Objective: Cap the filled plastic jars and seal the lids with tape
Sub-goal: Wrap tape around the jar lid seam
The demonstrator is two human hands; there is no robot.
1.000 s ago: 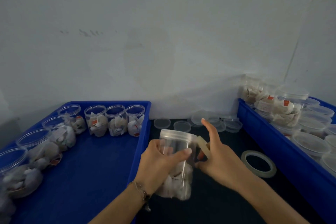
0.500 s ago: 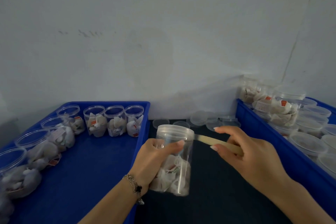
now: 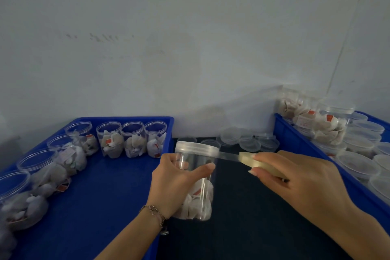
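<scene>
Clear tape stretches taut from the capped jar's lid, the left hand gripping the jar steady while the right hand pinches the tape roll to wrap the seam.

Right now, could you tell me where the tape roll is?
Head view, right of centre: the right hand grips the tape roll, its strip stretched to the capped jar.
</scene>
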